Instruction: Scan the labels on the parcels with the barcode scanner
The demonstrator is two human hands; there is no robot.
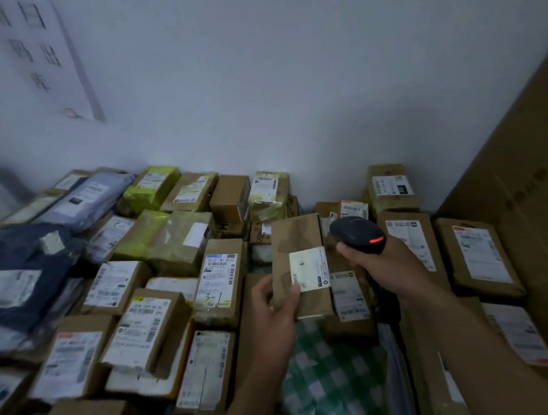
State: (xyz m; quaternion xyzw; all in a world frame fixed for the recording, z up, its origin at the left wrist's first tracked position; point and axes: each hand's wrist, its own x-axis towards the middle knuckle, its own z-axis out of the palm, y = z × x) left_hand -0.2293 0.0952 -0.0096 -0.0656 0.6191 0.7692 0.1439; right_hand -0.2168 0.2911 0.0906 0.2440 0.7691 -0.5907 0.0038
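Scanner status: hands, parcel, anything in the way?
Left hand holds brown parcel, label up. Right hand grips barcode scanner beside it, red light on. Nothing between scanner and label.

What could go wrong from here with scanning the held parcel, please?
The thumb of the left hand overlaps a corner of the label on the held parcel, perhaps hiding part of the code.
The scanner in the right hand sits close beside other labelled parcels; it might read the wrong one.
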